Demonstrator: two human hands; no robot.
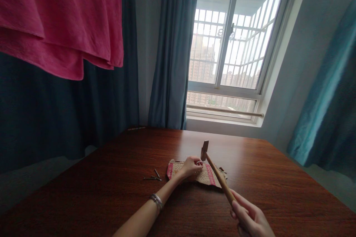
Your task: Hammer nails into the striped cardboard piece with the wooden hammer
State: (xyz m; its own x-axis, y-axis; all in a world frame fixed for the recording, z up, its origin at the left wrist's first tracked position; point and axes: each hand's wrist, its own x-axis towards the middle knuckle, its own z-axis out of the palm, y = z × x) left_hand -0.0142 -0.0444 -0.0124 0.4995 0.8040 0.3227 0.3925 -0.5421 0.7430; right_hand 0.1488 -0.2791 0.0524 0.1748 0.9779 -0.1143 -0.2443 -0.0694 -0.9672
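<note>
My right hand (249,214) is wrapped round the wooden handle of a hammer (219,177). The hammer's head is up at the far end of the handle, just above the fingertips of my left hand (191,167). Those fingers are pinched together on a thin nail, mostly hidden by the fingers and the hammer head, over a torn piece of cardboard (207,176) with pink bands and rows of small holes or dots. The cardboard lies flat on the brown wooden table (111,196). Several loose nails (152,178) lie left of it. A bracelet circles my left wrist.
A pink cloth (63,18) hangs at the upper left in front of dark blue curtains (174,52). Behind the table is a window (219,55) with bars outside. Another blue curtain (322,96) hangs on the right.
</note>
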